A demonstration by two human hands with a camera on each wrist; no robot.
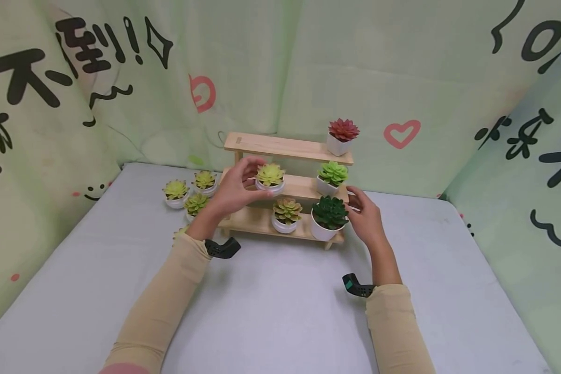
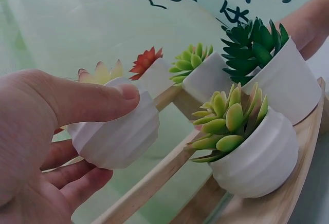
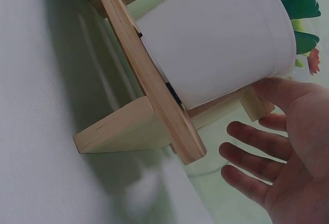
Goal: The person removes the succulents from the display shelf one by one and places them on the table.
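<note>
One succulent (image 1: 270, 175), in left grip (image 1: 236, 188), near shelf (image 1: 280, 147)

Head view downward, wrist close-ups, shelf (image 1: 301, 187) shared

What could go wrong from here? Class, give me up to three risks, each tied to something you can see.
1. The left grip has the held pot in the air by its sides; it could slip and knock the small potted succulent on the bottom shelf.
2. The right grip is right beside the dark green succulent; a nudge might tip it.
3. The red succulent stands near the top shelf's end, so a jolt could topple it.
</note>
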